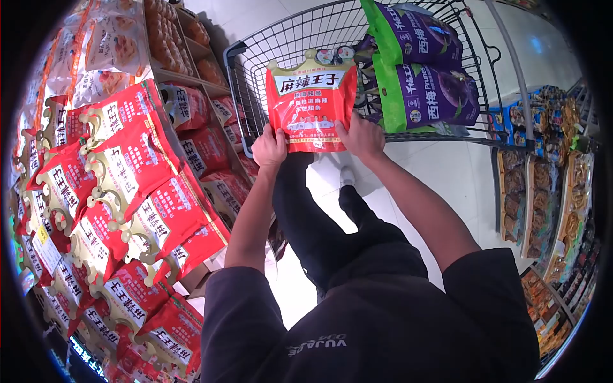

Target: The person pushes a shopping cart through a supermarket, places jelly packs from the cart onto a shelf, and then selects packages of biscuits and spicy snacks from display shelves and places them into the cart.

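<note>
Both hands hold a red and gold snack bag upright, its printed front facing the camera. My left hand (270, 147) grips the lower left edge of the red bag (311, 108), and my right hand (362, 138) grips its lower right edge. The bag is over the near left part of a black wire shopping cart (290, 32). Inside the cart, purple and green prune bags (429, 96) lie to the right of the held bag. Small round-topped items (335, 55) show behind its upper edge.
At the left, a shelf display is stacked with similar red bags (131, 166), with clear bread packs (112, 45) above. Racks of packaged snacks (539, 191) stand at the right. Pale floor tiles (408, 214) show around the legs below the cart.
</note>
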Available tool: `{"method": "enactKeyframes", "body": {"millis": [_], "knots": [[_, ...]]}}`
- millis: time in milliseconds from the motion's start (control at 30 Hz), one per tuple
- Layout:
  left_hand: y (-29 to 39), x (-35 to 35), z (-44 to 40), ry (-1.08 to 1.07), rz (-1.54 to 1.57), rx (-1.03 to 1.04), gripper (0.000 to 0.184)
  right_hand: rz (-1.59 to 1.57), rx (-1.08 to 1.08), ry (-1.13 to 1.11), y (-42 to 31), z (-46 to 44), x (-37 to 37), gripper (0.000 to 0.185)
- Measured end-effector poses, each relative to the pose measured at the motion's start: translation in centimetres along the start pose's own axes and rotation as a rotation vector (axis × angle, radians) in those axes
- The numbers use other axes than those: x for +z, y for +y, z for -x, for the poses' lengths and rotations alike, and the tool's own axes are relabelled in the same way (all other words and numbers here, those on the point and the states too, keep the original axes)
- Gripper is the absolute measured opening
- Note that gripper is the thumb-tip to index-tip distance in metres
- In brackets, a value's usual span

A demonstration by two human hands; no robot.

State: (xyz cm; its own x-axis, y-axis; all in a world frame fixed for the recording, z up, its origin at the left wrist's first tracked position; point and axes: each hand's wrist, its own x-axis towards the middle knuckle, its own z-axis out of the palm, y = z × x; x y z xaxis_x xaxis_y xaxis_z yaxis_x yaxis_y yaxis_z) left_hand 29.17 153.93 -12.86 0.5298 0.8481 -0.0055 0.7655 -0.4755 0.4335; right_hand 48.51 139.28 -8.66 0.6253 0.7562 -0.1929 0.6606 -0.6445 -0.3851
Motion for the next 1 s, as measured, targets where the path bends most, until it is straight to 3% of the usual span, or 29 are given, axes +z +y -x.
{"method": "enactKeyframes", "body": {"millis": [400,567,1000], "knots": [[2.9,1.3,3.6,0.002,-0.04,0.014,0.028,0.012,-0.013,-0.036,3.5,1.5,-1.2,0.047],[3.6,2.4,6.0,-0.034,-0.059,0.005,0.031,0.006,0.049,-0.153,4.7,3.3,-2.3,0.048],[7.2,3.2,11.7,-0.195,-0.008,-0.087,0.028,0.048,0.006,-0.067,9.5,9.0,-2.1,0.048]]}}
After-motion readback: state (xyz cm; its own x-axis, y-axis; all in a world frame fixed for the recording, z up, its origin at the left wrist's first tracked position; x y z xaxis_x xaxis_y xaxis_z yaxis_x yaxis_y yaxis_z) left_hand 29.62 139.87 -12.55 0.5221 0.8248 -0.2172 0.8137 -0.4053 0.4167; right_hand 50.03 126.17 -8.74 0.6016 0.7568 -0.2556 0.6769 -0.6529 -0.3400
